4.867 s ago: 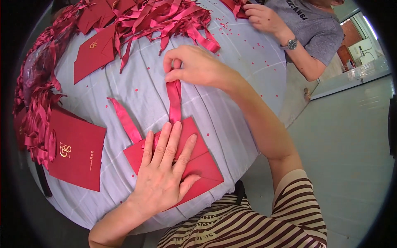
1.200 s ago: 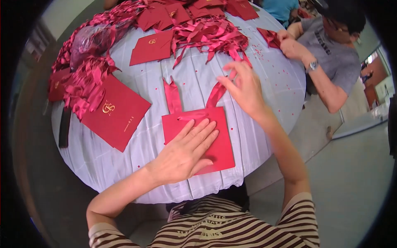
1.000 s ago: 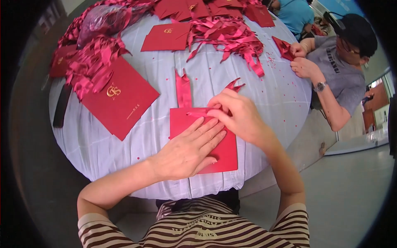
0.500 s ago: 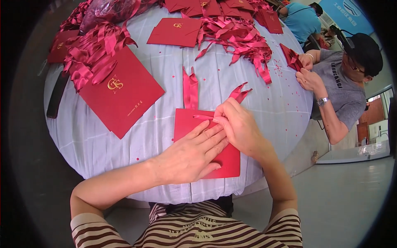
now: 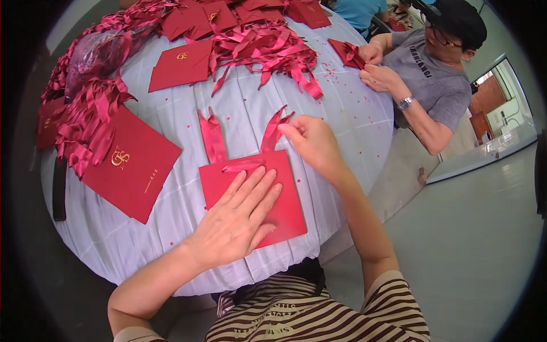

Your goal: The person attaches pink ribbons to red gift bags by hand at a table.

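A red paper bag (image 5: 285, 214) lies flat on the cloth in front of me. My left hand (image 5: 236, 214) rests on it, fingers stretched out and pressed flat. A short stretch of red satin ribbon (image 5: 244, 165) lies across the bag's upper part, just above my left fingertips. Two ribbon ends stick out past the top edge: a left ribbon tail (image 5: 212, 137) and a right ribbon tail (image 5: 272, 132). My right hand (image 5: 313, 142) is closed at the right tail, thumb and forefinger pinching its edge; the exact grip is partly hidden.
Left lies a larger red bag (image 5: 134, 168) with ribbons heaped on it, beside a dark strip-shaped object (image 5: 59, 188). Farther off are a ribbon pile (image 5: 268, 48), red bags (image 5: 179, 65) and a plastic bag (image 5: 94, 57). At right a co-worker (image 5: 439, 74) handles a red bag.
My right hand has moved from the short ribbon on the bag up to the right ribbon tail. My left hand stays flat on the bag. The whole view has shifted and turned.
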`<action>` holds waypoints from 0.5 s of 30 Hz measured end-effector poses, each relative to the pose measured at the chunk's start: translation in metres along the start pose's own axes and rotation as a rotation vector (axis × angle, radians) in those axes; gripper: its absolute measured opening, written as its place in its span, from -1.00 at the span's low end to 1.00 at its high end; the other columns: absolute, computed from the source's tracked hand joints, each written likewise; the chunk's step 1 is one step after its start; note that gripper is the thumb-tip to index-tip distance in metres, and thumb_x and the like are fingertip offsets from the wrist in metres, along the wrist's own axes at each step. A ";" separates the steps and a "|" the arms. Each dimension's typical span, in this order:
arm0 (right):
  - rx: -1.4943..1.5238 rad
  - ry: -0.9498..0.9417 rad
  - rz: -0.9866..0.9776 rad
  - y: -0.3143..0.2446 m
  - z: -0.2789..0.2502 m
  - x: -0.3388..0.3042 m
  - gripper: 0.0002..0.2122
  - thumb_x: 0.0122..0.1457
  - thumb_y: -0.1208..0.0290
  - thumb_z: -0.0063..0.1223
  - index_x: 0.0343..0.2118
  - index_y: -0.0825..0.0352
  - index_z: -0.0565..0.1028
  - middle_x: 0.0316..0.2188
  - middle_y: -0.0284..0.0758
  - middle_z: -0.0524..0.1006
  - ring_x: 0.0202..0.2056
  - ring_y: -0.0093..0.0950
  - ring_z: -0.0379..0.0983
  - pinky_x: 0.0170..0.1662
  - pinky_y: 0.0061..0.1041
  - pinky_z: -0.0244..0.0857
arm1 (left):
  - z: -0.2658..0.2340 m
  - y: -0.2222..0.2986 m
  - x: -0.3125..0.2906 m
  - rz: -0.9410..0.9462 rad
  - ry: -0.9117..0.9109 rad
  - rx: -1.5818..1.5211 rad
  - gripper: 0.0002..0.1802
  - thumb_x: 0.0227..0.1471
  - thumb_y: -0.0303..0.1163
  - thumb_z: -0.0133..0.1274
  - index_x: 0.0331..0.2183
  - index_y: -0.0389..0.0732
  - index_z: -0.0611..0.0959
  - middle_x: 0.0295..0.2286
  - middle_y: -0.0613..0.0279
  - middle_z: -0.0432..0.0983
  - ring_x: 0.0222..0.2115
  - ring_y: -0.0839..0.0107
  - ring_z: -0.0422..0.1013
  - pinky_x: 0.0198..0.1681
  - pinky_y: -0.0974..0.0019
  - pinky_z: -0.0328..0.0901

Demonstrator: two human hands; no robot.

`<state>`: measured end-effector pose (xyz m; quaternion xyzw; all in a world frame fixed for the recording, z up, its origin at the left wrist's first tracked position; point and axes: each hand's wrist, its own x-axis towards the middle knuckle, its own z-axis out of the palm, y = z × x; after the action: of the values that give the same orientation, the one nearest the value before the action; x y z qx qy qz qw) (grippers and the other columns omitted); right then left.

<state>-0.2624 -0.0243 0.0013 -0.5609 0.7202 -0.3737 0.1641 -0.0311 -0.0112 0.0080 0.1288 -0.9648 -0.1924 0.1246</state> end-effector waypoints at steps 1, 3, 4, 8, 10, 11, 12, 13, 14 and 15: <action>-0.099 -0.045 0.041 -0.008 -0.001 -0.003 -0.69 0.13 0.24 0.07 -0.51 0.46 0.52 -0.68 -0.27 0.46 -0.59 -0.52 0.38 -0.48 -0.47 0.21 | 0.001 0.001 0.000 0.000 0.007 -0.004 -0.28 0.00 -0.24 0.05 0.15 -0.33 0.23 0.19 -0.05 0.02 0.24 0.04 -0.08 0.27 0.00 -0.16; -0.201 -0.080 0.085 -0.018 0.001 -0.007 -0.68 0.12 0.21 0.08 -0.50 0.46 0.52 -0.66 -0.21 0.47 -0.59 -0.46 0.41 -0.45 -0.43 0.24 | 0.001 0.000 0.000 0.009 0.014 -0.007 -0.28 0.00 -0.25 0.05 0.14 -0.33 0.23 0.19 -0.05 0.02 0.24 0.04 -0.09 0.27 -0.01 -0.17; -0.192 -0.077 0.070 -0.020 0.002 -0.008 -0.66 0.09 0.19 0.09 -0.54 0.45 0.53 -0.63 -0.12 0.49 -0.53 -0.28 0.45 -0.40 -0.31 0.28 | 0.001 0.000 0.000 0.013 0.024 0.005 -0.29 0.00 -0.24 0.05 0.14 -0.32 0.25 0.19 -0.07 0.01 0.24 0.01 -0.10 0.27 -0.03 -0.18; -0.189 -0.096 0.105 -0.031 0.012 -0.016 -0.65 0.06 0.16 0.12 -0.53 0.44 0.52 -0.52 -0.03 0.51 -0.38 -0.09 0.48 -0.29 -0.18 0.32 | 0.002 0.000 -0.002 0.003 0.050 0.066 -0.31 0.00 -0.20 0.05 0.11 -0.32 0.29 0.19 -0.14 -0.02 0.24 -0.08 -0.16 0.26 -0.09 -0.23; -0.250 -0.021 0.063 -0.027 0.020 -0.019 -0.65 0.04 0.16 0.15 -0.43 0.45 0.51 -0.49 -0.08 0.51 -0.37 -0.15 0.48 -0.27 -0.24 0.32 | 0.004 -0.001 -0.002 0.004 0.064 0.058 -0.31 0.00 -0.19 0.04 0.11 -0.31 0.30 0.18 -0.16 -0.02 0.24 -0.10 -0.17 0.26 -0.10 -0.24; -0.306 0.050 0.021 -0.026 0.022 -0.021 -0.63 0.03 0.17 0.18 -0.33 0.46 0.49 -0.46 -0.13 0.51 -0.35 -0.22 0.47 -0.24 -0.31 0.31 | 0.005 -0.001 -0.002 0.001 0.074 0.050 -0.32 0.00 -0.17 0.04 0.10 -0.31 0.31 0.18 -0.17 -0.02 0.24 -0.12 -0.17 0.26 -0.11 -0.25; -0.312 0.055 0.022 -0.028 0.025 -0.022 -0.63 0.03 0.17 0.18 -0.33 0.46 0.49 -0.46 -0.13 0.51 -0.35 -0.22 0.47 -0.24 -0.31 0.31 | 0.006 -0.001 -0.003 0.007 0.078 0.048 -0.32 0.00 -0.17 0.04 0.10 -0.31 0.31 0.18 -0.17 -0.02 0.24 -0.12 -0.17 0.26 -0.11 -0.25; -0.386 0.116 0.040 -0.031 0.029 -0.024 -0.59 0.00 0.16 0.20 -0.27 0.46 0.47 -0.43 -0.13 0.50 -0.32 -0.21 0.46 -0.22 -0.31 0.31 | 0.007 -0.001 -0.003 0.004 0.083 0.054 -0.33 0.01 -0.16 0.03 0.10 -0.31 0.31 0.18 -0.17 -0.02 0.24 -0.11 -0.16 0.26 -0.11 -0.25; -0.457 0.177 0.057 -0.033 0.031 -0.024 -0.55 -0.02 0.16 0.22 -0.21 0.46 0.44 -0.39 -0.13 0.49 -0.28 -0.20 0.45 -0.19 -0.31 0.31 | 0.008 -0.001 -0.004 -0.001 0.087 0.063 -0.33 0.02 -0.15 0.02 0.10 -0.31 0.31 0.18 -0.17 -0.02 0.23 -0.11 -0.15 0.26 -0.10 -0.25; -0.461 0.181 0.055 -0.031 0.032 -0.021 -0.55 -0.02 0.16 0.22 -0.21 0.46 0.44 -0.39 -0.13 0.49 -0.28 -0.20 0.45 -0.19 -0.31 0.31 | 0.008 -0.002 -0.005 0.003 0.091 0.063 -0.33 0.02 -0.15 0.02 0.10 -0.31 0.31 0.18 -0.17 -0.02 0.23 -0.11 -0.15 0.26 -0.10 -0.25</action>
<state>-0.2133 -0.0191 -0.0018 -0.5279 0.8133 -0.2435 -0.0231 -0.0286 -0.0089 -0.0012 0.1399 -0.9639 -0.1555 0.1647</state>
